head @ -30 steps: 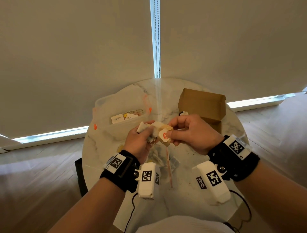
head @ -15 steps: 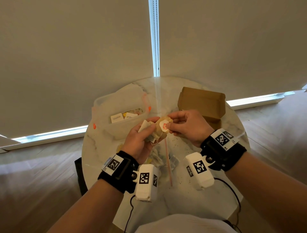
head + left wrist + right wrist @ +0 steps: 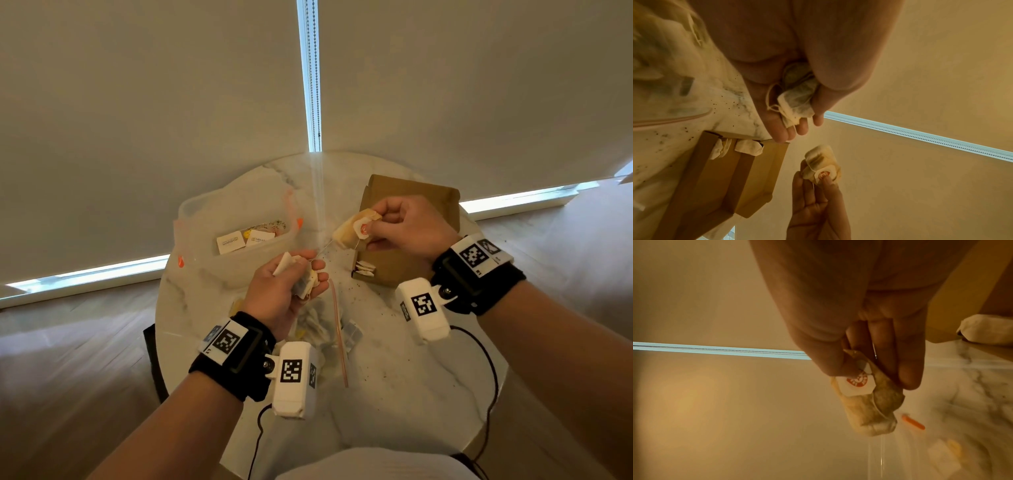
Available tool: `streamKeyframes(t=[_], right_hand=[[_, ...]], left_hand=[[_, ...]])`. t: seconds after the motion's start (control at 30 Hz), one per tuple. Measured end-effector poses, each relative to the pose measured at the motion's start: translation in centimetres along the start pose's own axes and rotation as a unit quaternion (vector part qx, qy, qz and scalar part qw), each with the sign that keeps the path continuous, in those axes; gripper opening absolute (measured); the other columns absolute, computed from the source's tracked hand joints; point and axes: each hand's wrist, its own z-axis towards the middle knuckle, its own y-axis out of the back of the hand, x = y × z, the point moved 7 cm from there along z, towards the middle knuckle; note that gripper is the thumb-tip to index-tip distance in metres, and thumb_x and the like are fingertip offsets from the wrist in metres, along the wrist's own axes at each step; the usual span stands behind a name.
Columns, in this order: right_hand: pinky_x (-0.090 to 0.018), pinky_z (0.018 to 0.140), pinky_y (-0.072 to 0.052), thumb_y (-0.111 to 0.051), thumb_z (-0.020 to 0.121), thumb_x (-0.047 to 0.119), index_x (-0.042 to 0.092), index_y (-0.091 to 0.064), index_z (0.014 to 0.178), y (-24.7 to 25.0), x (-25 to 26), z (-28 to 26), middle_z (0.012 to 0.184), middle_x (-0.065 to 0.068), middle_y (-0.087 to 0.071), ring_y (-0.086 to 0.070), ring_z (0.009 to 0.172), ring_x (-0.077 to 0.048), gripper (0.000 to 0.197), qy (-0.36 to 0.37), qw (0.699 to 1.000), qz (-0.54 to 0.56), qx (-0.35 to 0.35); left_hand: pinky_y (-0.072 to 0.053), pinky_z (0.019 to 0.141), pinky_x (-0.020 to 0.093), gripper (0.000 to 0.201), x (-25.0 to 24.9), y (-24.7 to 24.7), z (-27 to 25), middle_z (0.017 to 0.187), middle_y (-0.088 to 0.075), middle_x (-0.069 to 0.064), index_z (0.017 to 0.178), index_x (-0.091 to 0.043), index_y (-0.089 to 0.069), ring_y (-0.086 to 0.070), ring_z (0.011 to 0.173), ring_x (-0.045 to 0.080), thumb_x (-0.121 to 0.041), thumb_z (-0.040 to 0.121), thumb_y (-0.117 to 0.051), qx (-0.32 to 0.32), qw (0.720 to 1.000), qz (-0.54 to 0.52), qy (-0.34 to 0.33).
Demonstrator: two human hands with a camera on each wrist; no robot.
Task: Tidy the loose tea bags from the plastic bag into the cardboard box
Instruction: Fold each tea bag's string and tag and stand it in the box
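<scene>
My right hand [image 3: 399, 229] pinches one tea bag [image 3: 351, 229] with its red-printed tag [image 3: 857, 384] above the left edge of the open cardboard box [image 3: 407, 260]. A thin string runs from it toward my left hand [image 3: 287, 284], which grips a small bunch of tea bags [image 3: 797, 100] above the table's middle. Two tea bags [image 3: 364, 269] lie inside the box at its near end. The clear plastic bag [image 3: 325, 329], with a pink zip strip and more tea bags in it, lies under my left wrist.
The round marble table [image 3: 394, 394] carries a clear plastic tub [image 3: 239, 233] with small packets at the back left. Tea crumbs speckle the top near the box. Blinds hang right behind the table, and cables trail off the near edge.
My right hand has pulled one tea bag away to the right and up, over the box. The left hand has dropped slightly with the rest of the bunch.
</scene>
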Motion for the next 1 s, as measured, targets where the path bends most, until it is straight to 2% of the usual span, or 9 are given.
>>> streamKeyframes(t=[0.13,0.23,0.37,0.47,0.63,0.73,0.83,0.93,1.0], right_hand=[[-0.039,0.071,-0.062,-0.069,0.088,0.004,0.004,-0.065,0.104,1.2,-1.1,2.4,0.093,-0.011,-0.075,-0.074,0.081,-0.027,0.017,0.002,0.999,-0.017,-0.028],[-0.041,0.073,-0.062,-0.070,0.087,0.007,0.011,-0.066,0.102,2.4,-2.9,4.3,0.091,-0.009,-0.075,-0.074,0.078,-0.025,0.015,-0.004,0.997,-0.020,-0.068],[-0.028,0.073,-0.060,-0.069,0.089,0.016,0.015,-0.068,0.114,3.8,-6.5,6.5,0.099,0.000,-0.072,-0.071,0.084,-0.014,0.024,-0.021,0.985,-0.132,-0.105],[-0.030,0.087,-0.053,-0.066,0.092,0.023,0.019,-0.067,0.118,3.2,-9.8,7.8,0.105,0.004,-0.067,-0.063,0.096,-0.013,0.026,-0.068,0.958,-0.268,-0.072],[-0.025,0.087,-0.044,-0.057,0.097,0.026,0.019,-0.064,0.125,1.2,-12.8,9.1,0.121,-0.006,-0.065,-0.060,0.106,-0.022,0.029,-0.091,0.921,-0.378,-0.028],[-0.027,0.087,-0.048,-0.056,0.098,0.028,0.019,-0.068,0.119,0.4,-13.2,9.9,0.115,-0.009,-0.067,-0.062,0.101,-0.024,0.026,-0.080,0.904,-0.421,-0.022],[-0.036,0.084,-0.054,-0.055,0.098,0.030,0.019,-0.070,0.110,-0.4,-13.6,10.3,0.102,-0.011,-0.069,-0.063,0.090,-0.025,0.023,-0.070,0.888,-0.454,0.000],[-0.030,0.072,-0.050,-0.055,0.097,0.028,0.016,-0.067,0.108,-1.0,-14.0,10.4,0.090,-0.007,-0.066,-0.061,0.080,-0.024,0.020,-0.065,0.882,-0.466,0.013],[-0.028,0.073,-0.049,-0.057,0.097,0.027,0.017,-0.070,0.110,-1.3,-14.1,10.5,0.096,-0.009,-0.068,-0.062,0.085,-0.024,0.021,-0.072,0.883,-0.463,0.027]], left_hand=[[-0.061,0.070,0.034,0.013,0.3,0.2,0.6,0.090,-0.070,0.014,0.099,-0.004,-0.066,-0.065,0.081,0.028,-0.005,0.099,-0.053,-0.006,1.000,0.006,0.018],[-0.059,0.064,0.031,0.012,0.3,0.5,1.1,0.089,-0.069,0.015,0.098,-0.004,-0.067,-0.067,0.075,0.025,-0.003,0.097,-0.055,-0.011,1.000,0.012,0.027],[-0.058,0.062,0.030,0.011,0.6,0.9,1.6,0.086,-0.069,0.014,0.100,-0.002,-0.066,-0.067,0.071,0.023,-0.002,0.097,-0.056,-0.019,0.999,0.015,0.038],[-0.058,0.063,0.029,0.011,1.0,1.2,1.9,0.086,-0.069,0.013,0.100,-0.003,-0.067,-0.067,0.073,0.023,-0.002,0.096,-0.056,-0.022,0.998,0.022,0.046],[-0.058,0.063,0.030,0.012,1.4,1.5,2.2,0.087,-0.069,0.014,0.102,-0.001,-0.066,-0.067,0.074,0.023,-0.001,0.096,-0.056,-0.025,0.998,0.027,0.049],[-0.056,0.061,0.030,0.014,1.4,1.7,2.4,0.087,-0.068,0.015,0.105,0.001,-0.066,-0.066,0.074,0.024,-0.001,0.096,-0.055,-0.030,0.998,0.023,0.052],[-0.057,0.062,0.030,0.014,1.4,2.0,2.6,0.087,-0.068,0.015,0.104,0.000,-0.066,-0.066,0.073,0.024,-0.001,0.097,-0.054,-0.035,0.998,0.023,0.054],[-0.057,0.061,0.030,0.014,1.4,2.1,2.7,0.087,-0.069,0.015,0.102,-0.001,-0.067,-0.066,0.073,0.024,-0.001,0.096,-0.054,-0.035,0.998,0.026,0.055],[-0.056,0.061,0.029,0.013,1.5,2.0,2.7,0.087,-0.069,0.015,0.102,0.000,-0.066,-0.066,0.073,0.024,0.000,0.096,-0.054,-0.035,0.997,0.024,0.057]])
